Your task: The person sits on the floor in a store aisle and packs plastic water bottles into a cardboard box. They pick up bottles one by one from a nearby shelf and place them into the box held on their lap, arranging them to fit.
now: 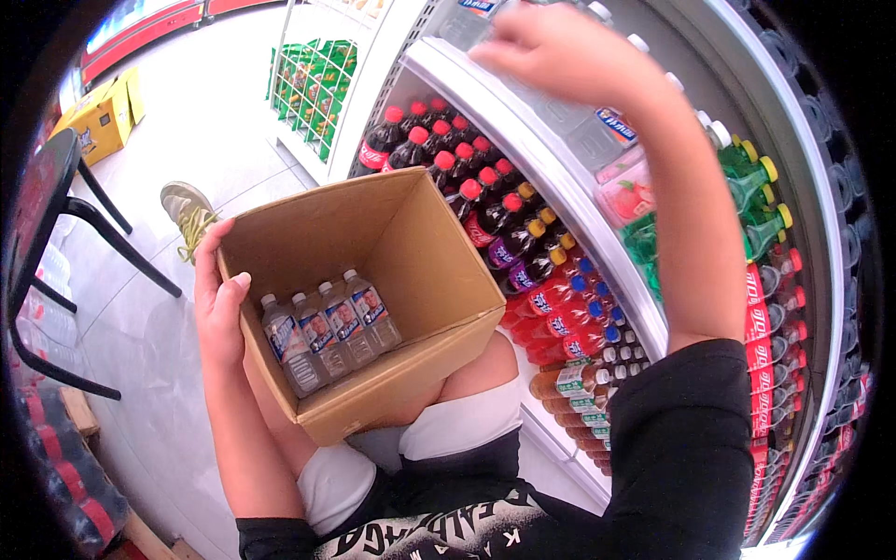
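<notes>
An open cardboard box [392,413] rests on my lap, tilted, with several clear plastic bottles with white caps [343,322] standing along one side inside. My left hand [220,294] grips the box's left rim, thumb on the edge. Raised at the top of the view, my right hand [535,45] is blurred over the upper shelf of a drinks cooler, near clear bottles [465,24] with white caps. Whether it holds anything cannot be made out. Another clear bottle [595,140] lies on that shelf beneath my right forearm, beside pink-labelled bottles [626,189].
The upper shelf's front edge [546,154] slants beside the box. Below it stand cola bottles [469,189] and red drink bottles [553,322]. A black chair [70,206] and yellow carton [98,122] are at left, a white wire rack [315,91] ahead, wrapped bottle packs [63,462] at lower left.
</notes>
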A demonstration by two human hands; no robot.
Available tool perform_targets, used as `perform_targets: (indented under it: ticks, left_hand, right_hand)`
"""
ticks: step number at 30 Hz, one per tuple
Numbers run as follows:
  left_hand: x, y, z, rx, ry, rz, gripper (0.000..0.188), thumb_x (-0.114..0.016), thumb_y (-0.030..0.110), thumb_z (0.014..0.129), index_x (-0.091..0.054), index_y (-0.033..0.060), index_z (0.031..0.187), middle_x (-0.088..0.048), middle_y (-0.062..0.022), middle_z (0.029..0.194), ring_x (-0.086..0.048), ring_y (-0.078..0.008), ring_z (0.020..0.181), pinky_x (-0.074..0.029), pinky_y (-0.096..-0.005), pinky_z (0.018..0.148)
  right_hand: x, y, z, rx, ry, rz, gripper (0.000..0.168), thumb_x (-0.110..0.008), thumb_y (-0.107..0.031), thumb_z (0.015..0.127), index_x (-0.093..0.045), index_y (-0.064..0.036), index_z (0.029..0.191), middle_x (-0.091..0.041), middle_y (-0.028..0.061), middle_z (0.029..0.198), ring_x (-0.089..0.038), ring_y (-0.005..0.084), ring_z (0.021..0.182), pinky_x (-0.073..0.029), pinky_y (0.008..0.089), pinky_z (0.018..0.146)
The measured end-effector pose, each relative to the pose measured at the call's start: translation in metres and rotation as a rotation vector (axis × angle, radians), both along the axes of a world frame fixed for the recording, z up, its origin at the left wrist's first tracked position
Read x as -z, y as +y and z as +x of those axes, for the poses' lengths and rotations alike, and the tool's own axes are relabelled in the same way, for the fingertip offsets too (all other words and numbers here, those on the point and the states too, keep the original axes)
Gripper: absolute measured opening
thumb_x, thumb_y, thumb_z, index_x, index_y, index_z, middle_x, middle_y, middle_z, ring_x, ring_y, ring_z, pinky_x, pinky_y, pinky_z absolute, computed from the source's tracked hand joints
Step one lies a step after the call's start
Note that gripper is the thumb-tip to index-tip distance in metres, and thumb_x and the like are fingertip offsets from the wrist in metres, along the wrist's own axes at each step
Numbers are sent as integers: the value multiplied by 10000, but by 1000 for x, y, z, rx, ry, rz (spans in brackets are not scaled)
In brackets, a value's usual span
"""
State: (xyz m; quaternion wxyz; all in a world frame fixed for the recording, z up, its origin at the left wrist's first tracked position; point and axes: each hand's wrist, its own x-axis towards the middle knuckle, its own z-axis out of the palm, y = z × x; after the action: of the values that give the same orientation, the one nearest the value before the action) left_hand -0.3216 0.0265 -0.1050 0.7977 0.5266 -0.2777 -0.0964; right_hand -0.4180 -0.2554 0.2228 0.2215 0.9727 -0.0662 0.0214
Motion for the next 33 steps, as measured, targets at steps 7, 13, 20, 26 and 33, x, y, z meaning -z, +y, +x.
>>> perform_targets:
  ticks: [7, 13, 20, 26, 33]
  left_hand:
    - [2, -9, -4, 51, 21, -48, 672, -512, 113, 808, -476, -3, 1468, -471, -115, 1479, -394, -230, 1420, -264, -359, 1207]
    - [-3, 5, 1, 2, 2, 17, 660, -507, 85, 816, -483, 11, 1471, -471, -114, 1484, -403, -217, 1410, -282, -340, 1189]
    - [-6, 2, -2, 21, 29, 8, 667, -515, 109, 807, -488, 3, 1465, -475, -125, 1491, -386, -230, 1431, -261, -343, 1200]
    - [-4, 7, 1, -8, 9, 31, 648, -508, 86, 816, -493, 6, 1459, -487, -115, 1473, -410, -216, 1409, -280, -337, 1191]
    - [-3, 2, 0, 1, -1, -4, 652, -504, 104, 812, -492, 5, 1457, -478, -122, 1485, -403, -235, 1421, -267, -356, 1204]
  right_hand:
    - [-109, -197, -42, 557, -216, -264, 665, -482, -594, 1010, -531, -79, 1427, -665, 213, 1314, -657, 363, 1176, -561, 478, 884]
    - [-71, -156, -49, 766, -278, 161, 790, -396, -692, 1003, -232, -225, 1618, -406, 178, 1607, -453, 437, 1413, -508, 672, 924]
    - [-81, -207, -48, 607, -304, 57, 722, -399, -692, 1003, -470, -157, 1483, -626, 216, 1375, -621, 421, 1227, -532, 552, 923]
    - [-66, -157, -46, 496, -378, -178, 664, -437, -647, 1005, -616, -89, 1316, -701, 261, 1181, -653, 427, 1152, -510, 499, 958]
    - [-71, -137, -51, 382, -419, -232, 603, -495, -595, 1006, -663, -56, 1218, -721, 250, 1105, -682, 427, 1057, -521, 502, 918]
